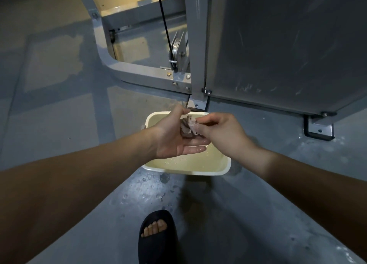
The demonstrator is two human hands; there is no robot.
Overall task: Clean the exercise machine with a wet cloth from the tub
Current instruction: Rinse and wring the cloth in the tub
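Above the cream, round-cornered tub — a wet, crumpled cloth lies on the flat, open left hand; the right hand pinches it.

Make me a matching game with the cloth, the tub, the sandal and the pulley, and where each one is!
Things:
1. cloth
2. tub
3. sandal
4. pulley

Places:
a. on the person's foot
b. fixed to the grey machine frame
c. on the left hand, pinched by the right hand
d. on the floor, with water inside

Right pairs: 1-c, 2-d, 3-a, 4-b.
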